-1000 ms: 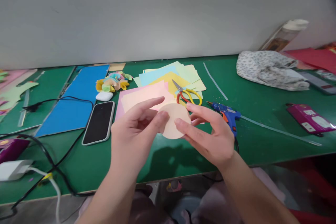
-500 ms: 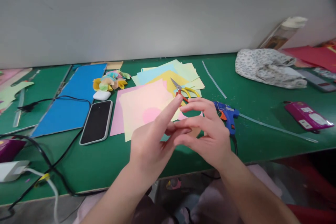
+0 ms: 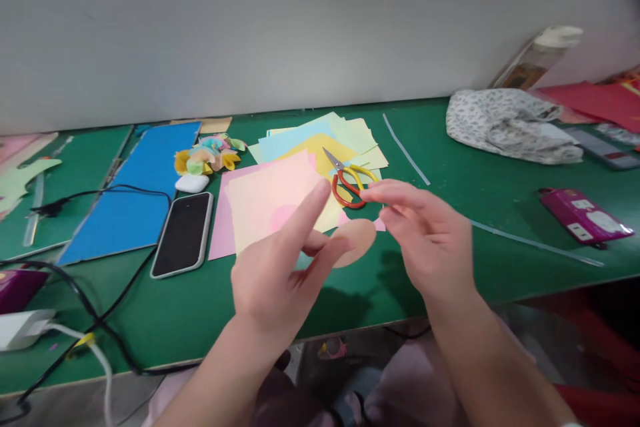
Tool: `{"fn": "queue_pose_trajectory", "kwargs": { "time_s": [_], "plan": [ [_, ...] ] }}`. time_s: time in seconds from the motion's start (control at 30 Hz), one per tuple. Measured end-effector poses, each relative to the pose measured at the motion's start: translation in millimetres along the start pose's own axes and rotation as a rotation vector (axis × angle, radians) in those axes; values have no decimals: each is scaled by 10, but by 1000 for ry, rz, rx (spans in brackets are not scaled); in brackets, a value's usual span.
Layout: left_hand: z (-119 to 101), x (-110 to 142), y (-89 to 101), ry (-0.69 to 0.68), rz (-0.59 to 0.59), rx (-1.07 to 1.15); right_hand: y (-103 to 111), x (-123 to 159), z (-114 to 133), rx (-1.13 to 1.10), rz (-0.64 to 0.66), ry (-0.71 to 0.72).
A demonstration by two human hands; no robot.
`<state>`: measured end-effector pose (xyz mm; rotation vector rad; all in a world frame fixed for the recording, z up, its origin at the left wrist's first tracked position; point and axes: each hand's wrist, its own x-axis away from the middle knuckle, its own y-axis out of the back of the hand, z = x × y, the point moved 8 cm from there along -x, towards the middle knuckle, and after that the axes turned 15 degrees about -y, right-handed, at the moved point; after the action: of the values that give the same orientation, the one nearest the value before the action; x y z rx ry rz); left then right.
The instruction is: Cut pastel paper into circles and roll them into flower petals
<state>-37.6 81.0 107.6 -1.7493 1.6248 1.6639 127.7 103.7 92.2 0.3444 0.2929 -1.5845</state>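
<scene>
My left hand (image 3: 285,267) pinches a round peach paper disc (image 3: 356,240) between thumb and middle finger, index finger stretched out, above the green table's (image 3: 200,293) front edge. My right hand (image 3: 425,233) hovers just right of the disc, fingers loosely curled and apart, holding nothing that I can see, its fingertips close to the red and yellow scissors (image 3: 347,180). The scissors lie on a stack of pastel paper sheets (image 3: 280,193).
A phone (image 3: 183,232) and a white earbud case (image 3: 190,183) lie left of the paper, beside blue card (image 3: 135,187) and paper flowers (image 3: 207,155). Black cables (image 3: 90,307) run at the left. A cloth bundle (image 3: 510,123), pink packet (image 3: 583,215) and glue sticks (image 3: 405,150) lie right.
The disc passed from both hands to my left hand alone. My right hand let go and moved right and up toward the scissors, covering the glue gun.
</scene>
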Motion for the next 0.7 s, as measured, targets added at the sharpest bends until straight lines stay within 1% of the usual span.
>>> {"fn": "queue_pose_trajectory", "kwargs": {
  "time_s": [0.03, 0.07, 0.13, 0.17, 0.27, 0.3, 0.37, 0.43, 0.5, 0.57, 0.63, 0.7],
  "plan": [
    [47, 23, -1, 77, -22, 45, 26, 20, 47, 6, -32, 40],
    [89, 42, -9, 153, -39, 95, 21, 42, 91, 17, -38, 74],
    [143, 63, -38, 280, -58, 204, -65, 82, 155, 53, 14, 129],
    [155, 61, -46, 320, -67, 249, -122, 99, 172, 74, 48, 150],
    [181, 41, -45, 387, -87, 322, -244, 136, 194, 115, 94, 211],
    [194, 40, -47, 405, -88, 333, -260, 137, 181, 113, 91, 206],
    [216, 50, -60, 431, -88, 345, -266, 124, 119, 66, 81, 140],
    [219, 70, -66, 428, -102, 313, -257, 112, 33, -29, 66, 34],
    [189, 89, -47, 379, -132, 224, -241, 125, -5, -93, 22, -13],
    [125, 100, -24, 283, -153, 122, -214, 161, 36, -55, -58, 36],
    [68, 115, -4, 187, -161, 44, -187, 207, 130, 59, -144, 140],
    [41, 132, 28, 105, -164, -24, -163, 230, 205, 141, -192, 215]
  ]
}}
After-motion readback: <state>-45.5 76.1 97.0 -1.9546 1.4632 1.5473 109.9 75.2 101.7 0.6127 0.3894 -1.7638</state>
